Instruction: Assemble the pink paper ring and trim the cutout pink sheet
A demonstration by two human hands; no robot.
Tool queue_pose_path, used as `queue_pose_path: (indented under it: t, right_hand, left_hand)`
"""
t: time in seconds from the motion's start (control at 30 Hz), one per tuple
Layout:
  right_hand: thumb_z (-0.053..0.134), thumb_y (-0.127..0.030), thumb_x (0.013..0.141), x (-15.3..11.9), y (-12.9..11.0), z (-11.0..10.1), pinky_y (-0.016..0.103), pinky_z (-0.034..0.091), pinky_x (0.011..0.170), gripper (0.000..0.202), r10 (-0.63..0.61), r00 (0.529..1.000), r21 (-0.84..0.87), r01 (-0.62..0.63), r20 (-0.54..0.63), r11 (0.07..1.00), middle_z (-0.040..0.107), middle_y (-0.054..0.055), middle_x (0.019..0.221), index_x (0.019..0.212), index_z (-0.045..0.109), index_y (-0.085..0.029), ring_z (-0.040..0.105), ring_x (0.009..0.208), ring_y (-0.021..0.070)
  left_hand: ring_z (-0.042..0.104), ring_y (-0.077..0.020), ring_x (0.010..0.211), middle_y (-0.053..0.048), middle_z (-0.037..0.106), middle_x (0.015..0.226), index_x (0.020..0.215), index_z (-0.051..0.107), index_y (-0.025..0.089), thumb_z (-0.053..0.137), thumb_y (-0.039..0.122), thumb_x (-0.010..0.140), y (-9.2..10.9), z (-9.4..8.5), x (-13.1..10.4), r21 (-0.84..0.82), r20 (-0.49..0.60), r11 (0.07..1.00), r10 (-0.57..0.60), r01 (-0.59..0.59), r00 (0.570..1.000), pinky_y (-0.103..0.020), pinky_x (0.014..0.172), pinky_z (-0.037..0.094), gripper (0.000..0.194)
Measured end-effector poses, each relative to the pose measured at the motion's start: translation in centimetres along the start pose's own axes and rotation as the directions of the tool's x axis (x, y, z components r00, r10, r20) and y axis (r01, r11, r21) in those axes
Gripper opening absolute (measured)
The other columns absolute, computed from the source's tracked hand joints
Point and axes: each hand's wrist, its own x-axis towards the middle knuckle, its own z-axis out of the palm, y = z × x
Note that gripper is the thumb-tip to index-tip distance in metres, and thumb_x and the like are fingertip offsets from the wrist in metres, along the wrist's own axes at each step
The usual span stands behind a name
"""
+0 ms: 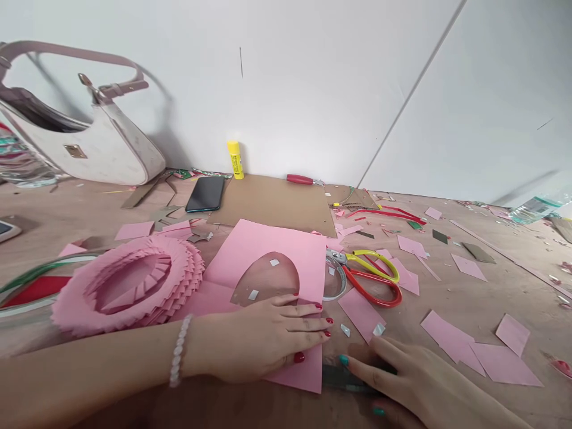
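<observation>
My left hand [261, 338], with red nails and a beaded bracelet [180, 351], lies flat with fingers stretched over a folded pink paper sheet [268, 235]. A large rounded opening is cut in that sheet. At the lower right, my right hand [411, 378], with teal nails, has its fingers apart beside a dark flat strip [342, 378]; the strip's kind is unclear, and part is hidden. A ring of pleated pink paper [83, 298] sits left of the sheet. Scissors [373, 280] with yellow and red handles lie near a tape roll [339, 292], partly under the sheet.
A brown cardboard piece [277, 199] lies behind the paper, near a phone [205, 193], an upright yellow glue stick [235, 159] and a red-handled tool [301, 179]. A white handbag [116, 146] stands back left. Pink scraps [447, 336] cover the right; a bottle [540, 205] lies there.
</observation>
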Motion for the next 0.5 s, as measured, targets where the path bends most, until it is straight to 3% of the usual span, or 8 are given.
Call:
queue_pose_path:
  t: [0.17,0.5]
  right_hand:
    - [0.042,-0.025,0.089,-0.7,-1.6,0.3,0.024,0.051,0.061,0.033,0.031,0.998,-0.044,-0.033,-0.059,0.998,0.066,0.004,0.092,0.12,0.054,-0.024,0.063,0.075,0.0148]
    - [0.039,-0.017,0.087,-1.5,-1.7,1.9,0.025,0.054,0.053,0.034,-0.034,0.999,-0.113,0.035,0.01,0.993,0.069,0.001,0.089,0.116,0.055,-0.022,0.065,0.065,0.0148]
  left_hand:
    - [0.02,-0.0135,0.137,-0.002,0.031,0.146,0.142,0.026,0.017,0.029,0.023,0.096,0.1,0.2,0.0,0.011,-0.021,1.0,0.011,-0.01,1.0,-0.033,0.112,0.016,0.046]
    - [0.022,-0.0138,0.136,-0.004,0.032,0.146,0.142,0.026,0.018,0.028,0.021,0.096,0.2,0.4,0.0,-0.04,-0.028,0.999,-0.019,0.018,0.999,-0.033,0.112,0.016,0.046]
